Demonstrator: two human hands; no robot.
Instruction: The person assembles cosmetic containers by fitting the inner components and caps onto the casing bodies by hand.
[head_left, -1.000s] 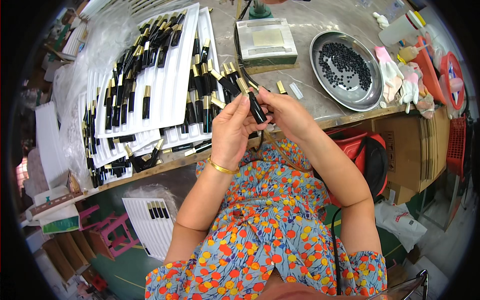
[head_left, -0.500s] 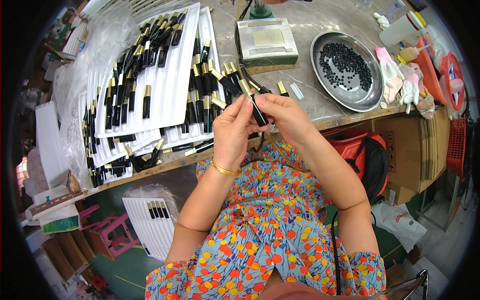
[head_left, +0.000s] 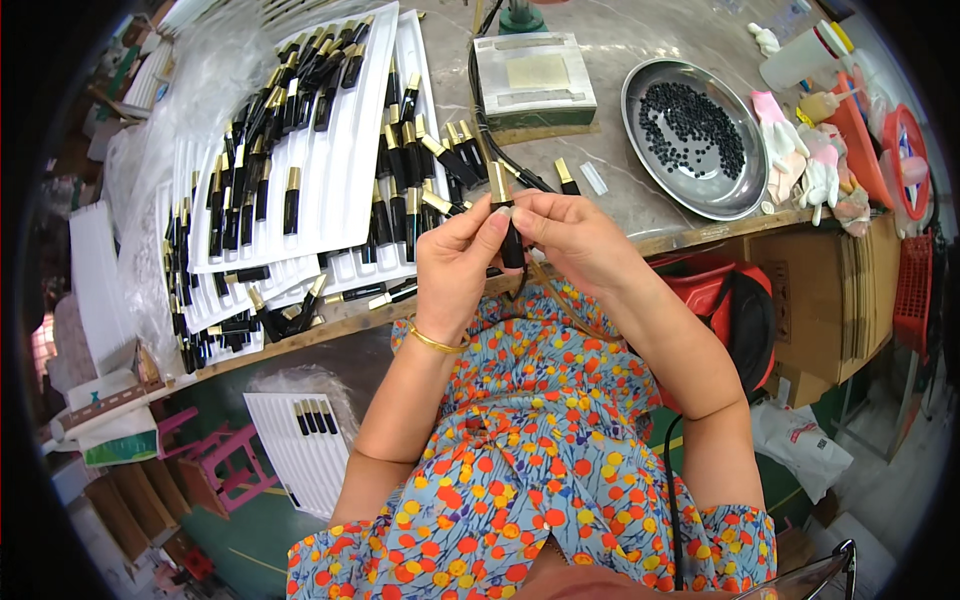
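A black cosmetic tube with a gold cap stands nearly upright between my hands, cap end up, just over the table's front edge. My left hand pinches it from the left with thumb and fingers. From the right, my right hand grips the same tube, its thumb close to the left thumb. The fingers behind the tube are partly hidden. Just beyond my right hand, another gold-capped tube lies on the table beside a small clear strip.
White ribbed trays with many similar tubes cover the table's left side. A press-like block stands at the back. To the right are a metal dish of small black pieces, gloves and a white bottle. Cardboard stands below.
The tube has turned from a slant to nearly upright. Both hands have shifted slightly with it and still hold it.
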